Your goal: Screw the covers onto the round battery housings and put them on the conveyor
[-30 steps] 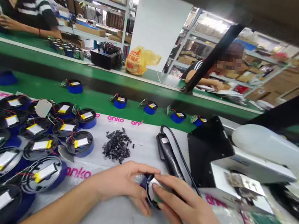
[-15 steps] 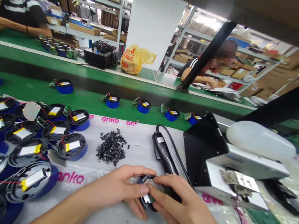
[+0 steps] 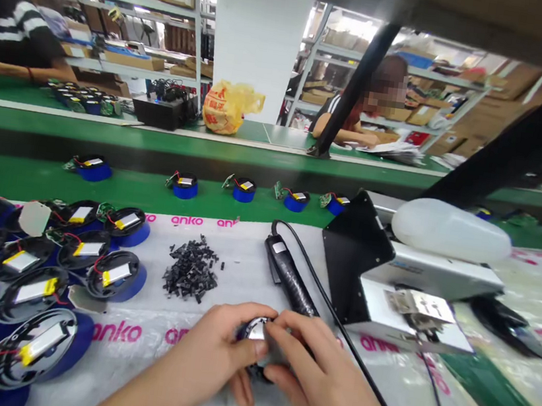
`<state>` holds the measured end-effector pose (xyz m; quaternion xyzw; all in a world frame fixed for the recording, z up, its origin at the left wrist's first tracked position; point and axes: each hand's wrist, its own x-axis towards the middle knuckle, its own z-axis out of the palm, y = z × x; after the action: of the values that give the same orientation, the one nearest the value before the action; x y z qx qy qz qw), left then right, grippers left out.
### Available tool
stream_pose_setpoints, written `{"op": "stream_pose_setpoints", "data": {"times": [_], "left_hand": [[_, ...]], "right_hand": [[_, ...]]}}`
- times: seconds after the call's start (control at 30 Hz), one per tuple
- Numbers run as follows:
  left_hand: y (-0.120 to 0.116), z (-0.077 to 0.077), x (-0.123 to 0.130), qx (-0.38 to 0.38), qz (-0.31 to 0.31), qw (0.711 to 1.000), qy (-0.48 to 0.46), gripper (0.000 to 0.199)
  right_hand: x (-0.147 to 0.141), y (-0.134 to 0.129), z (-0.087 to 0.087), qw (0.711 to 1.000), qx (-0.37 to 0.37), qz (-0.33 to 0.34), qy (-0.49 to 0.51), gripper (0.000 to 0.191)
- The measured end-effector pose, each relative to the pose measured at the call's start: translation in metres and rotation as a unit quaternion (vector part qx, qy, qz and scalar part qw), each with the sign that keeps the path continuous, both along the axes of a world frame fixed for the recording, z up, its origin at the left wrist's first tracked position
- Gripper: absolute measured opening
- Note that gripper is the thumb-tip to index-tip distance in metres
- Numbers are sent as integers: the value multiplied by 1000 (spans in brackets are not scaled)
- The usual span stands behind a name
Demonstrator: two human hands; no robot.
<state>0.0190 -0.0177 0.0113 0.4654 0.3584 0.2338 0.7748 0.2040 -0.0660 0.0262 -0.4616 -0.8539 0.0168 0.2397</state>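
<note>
My left hand [image 3: 217, 346] is wrapped round a small round housing [image 3: 257, 329], its thumb across the top. The housing has a black rim with a pale part inside; most of it is hidden by my fingers. My right hand [image 3: 314, 368] pinches a thin grey piece [image 3: 276, 351] at the right of the housing, tilted over its opening. Just beyond my hands lies a black corded electric screwdriver [image 3: 293, 279]. A heap of tiny black parts [image 3: 191, 269] lies ahead to the left on the white foam sheet [image 3: 235, 285].
Blue-rimmed housings with batteries [image 3: 116, 276] crowd the left side. More housings [image 3: 244, 189] stand in a row on the green surface behind. A metal machine [image 3: 416, 315] with a white bottle [image 3: 452, 230] stands at right. Two people sit across the bench, near a yellow bag [image 3: 228, 107].
The view has shifted, so the scene slides left. My right fingers have lifted and tilted the grey piece, and more of the housing's pale inside shows. My left hand keeps its hold.
</note>
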Motion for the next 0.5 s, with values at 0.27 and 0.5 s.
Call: {"op": "stream_pose_setpoints", "data": {"times": [0.27,0.5], "left_hand": [[1,-1,-1,-38,-12,999,-9,61],[-1,-3,4,-47,19,999,16,56]], "right_hand": [[-2,-1,13,995,-92,-9,-33,31],[-2,1,9,990,-131,-30,43,26]]}}
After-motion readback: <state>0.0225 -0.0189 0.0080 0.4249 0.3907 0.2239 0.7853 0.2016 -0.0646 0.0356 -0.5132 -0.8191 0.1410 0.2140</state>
